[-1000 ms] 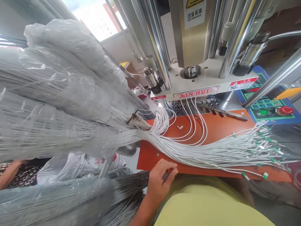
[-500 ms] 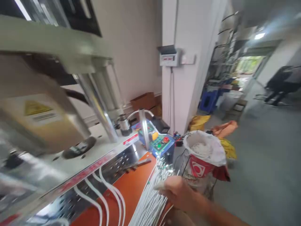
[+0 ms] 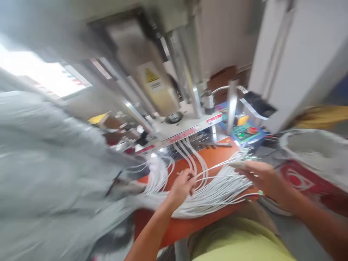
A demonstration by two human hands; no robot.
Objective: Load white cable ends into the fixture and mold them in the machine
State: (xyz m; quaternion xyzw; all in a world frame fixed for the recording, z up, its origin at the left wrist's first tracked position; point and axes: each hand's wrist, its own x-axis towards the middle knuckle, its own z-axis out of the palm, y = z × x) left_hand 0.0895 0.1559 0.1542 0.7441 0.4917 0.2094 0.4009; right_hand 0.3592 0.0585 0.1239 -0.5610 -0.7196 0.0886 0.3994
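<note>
A thick bundle of thin white cables (image 3: 217, 197) lies across the orange work surface (image 3: 160, 230), with small green-and-white ends towards the right. Over the middle of the bundle, my left hand (image 3: 183, 186) is closed with a few white cables at its fingertips. My right hand (image 3: 259, 175) is closed near the cable ends, and strands run between the two hands. Blur hides exactly how many cables each hand grips. Several white cables (image 3: 194, 159) curve out from under the front of the press machine (image 3: 181, 132).
A blue control box (image 3: 246, 133) with red, green and yellow buttons stands at the press's right. Further right is an open white sack (image 3: 312, 145) with red print. Grey plastic sheeting (image 3: 46, 174) fills the left. A metal rod (image 3: 221, 144) lies by the press.
The view has swung left and down, so the press sits nearer the middle. My left hand has come into view at the cables. My right hand is still by the cable ends.
</note>
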